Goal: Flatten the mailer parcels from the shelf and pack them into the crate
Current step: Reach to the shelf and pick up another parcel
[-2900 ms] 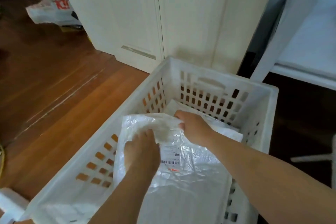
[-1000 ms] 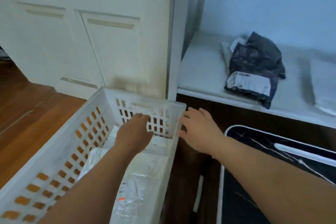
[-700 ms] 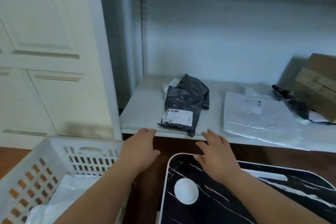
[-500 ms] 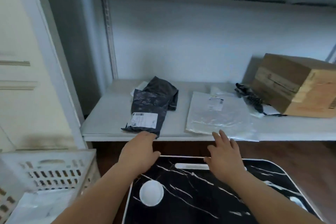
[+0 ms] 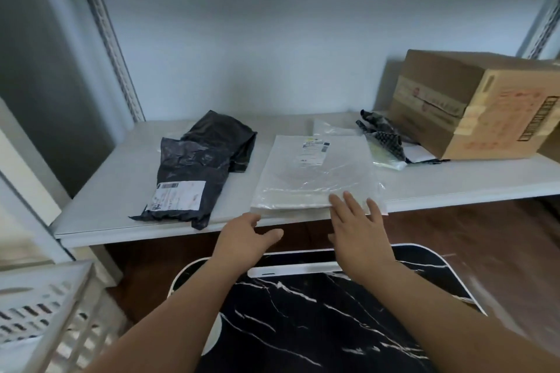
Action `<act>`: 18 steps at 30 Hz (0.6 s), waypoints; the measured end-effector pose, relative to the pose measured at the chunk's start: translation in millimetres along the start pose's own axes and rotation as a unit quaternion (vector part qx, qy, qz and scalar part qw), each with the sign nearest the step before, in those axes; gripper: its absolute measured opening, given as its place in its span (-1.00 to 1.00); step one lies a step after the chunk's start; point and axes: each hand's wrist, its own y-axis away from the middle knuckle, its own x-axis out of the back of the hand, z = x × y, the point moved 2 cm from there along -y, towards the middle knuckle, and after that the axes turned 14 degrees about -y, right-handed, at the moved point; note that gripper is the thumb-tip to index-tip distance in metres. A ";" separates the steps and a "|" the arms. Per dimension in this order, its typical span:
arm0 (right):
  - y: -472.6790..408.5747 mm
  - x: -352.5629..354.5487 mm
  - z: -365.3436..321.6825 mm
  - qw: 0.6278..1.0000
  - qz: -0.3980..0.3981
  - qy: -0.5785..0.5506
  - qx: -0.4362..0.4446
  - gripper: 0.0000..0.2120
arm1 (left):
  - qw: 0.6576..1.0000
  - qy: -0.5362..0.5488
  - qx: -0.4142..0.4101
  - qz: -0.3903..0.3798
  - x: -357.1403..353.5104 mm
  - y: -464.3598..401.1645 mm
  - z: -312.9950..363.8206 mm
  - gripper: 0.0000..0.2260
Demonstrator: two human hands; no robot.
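Observation:
A clear plastic mailer (image 5: 315, 172) with a small label lies flat on the white shelf (image 5: 121, 191), its near edge at the shelf's front. To its left lies a crumpled black mailer (image 5: 200, 166) with a white label. My right hand (image 5: 357, 227) reaches with spread straight fingers over the clear mailer's near right corner; contact is unclear. My left hand (image 5: 245, 239) hovers relaxed and empty just before the shelf edge, near the clear mailer's left corner. The white crate (image 5: 45, 312) shows only its corner at the lower left.
A cardboard box (image 5: 472, 103) stands at the shelf's right. Beside it lie a small dark patterned bag (image 5: 381, 133) and another clear bag. A black marbled tray-like surface (image 5: 318, 312) with a white rim sits below my arms. A metal upright (image 5: 106, 33) bounds the shelf's left.
My hands left the white parcel in the crate, and my view swung right from the crate to the shelf. Both hands reached forward toward the clear mailer's near edge.

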 end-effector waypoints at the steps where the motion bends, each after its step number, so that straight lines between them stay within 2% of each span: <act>1: 7.4 1.2 -4.9 0.999 0.030 -0.019 0.014 -0.45 | 0.991 0.120 0.049 -0.013 -3.0 0.6 1.2 -0.35; 3: 25.2 -7.0 -13.7 0.991 0.085 -0.081 0.067 -0.45 | 0.926 0.347 0.141 -0.050 -9.3 3.5 2.7 -0.27; 4: 37.5 -11.9 -18.1 0.988 0.085 -0.100 0.087 -0.48 | 0.891 0.417 0.170 -0.056 -12.9 5.8 3.3 -0.30; 6: 57.8 -19.5 -31.1 0.980 0.087 -0.117 0.138 -0.63 | 0.830 0.518 0.203 -0.021 -20.2 9.8 -1.7 -0.53; 7: 65.5 -19.8 -34.9 0.974 0.087 -0.144 0.154 -0.71 | 0.812 0.543 0.214 0.004 -22.3 13.7 -3.6 -0.64; 10: 72.6 -10.1 -34.9 0.957 0.103 -0.253 0.094 -0.46 | 0.821 0.513 0.249 0.043 -17.3 33.1 -11.1 -0.67; 11: 72.1 -4.8 -32.3 0.945 0.122 -0.298 0.048 -0.48 | 0.829 0.495 0.256 0.047 -13.8 40.3 -15.4 -0.67; 13: 68.2 1.2 -19.8 0.917 0.146 -0.366 -0.066 -0.64 | 0.843 0.460 0.277 0.041 -7.9 52.5 -24.8 -0.71; 14: 68.0 2.1 -12.6 0.908 0.130 -0.376 -0.132 -0.60 | 0.853 0.431 0.291 0.035 -5.5 58.6 -31.2 -0.75; 16: 70.1 1.1 0.9 0.882 0.054 -0.407 -0.231 -0.30 | 0.877 0.358 0.319 0.033 -1.5 68.5 -44.0 -0.83; 18: 73.5 0.2 8.7 0.842 0.016 -0.467 -0.268 -0.08 | 0.898 0.292 0.328 0.033 1.7 73.4 -55.8 -0.82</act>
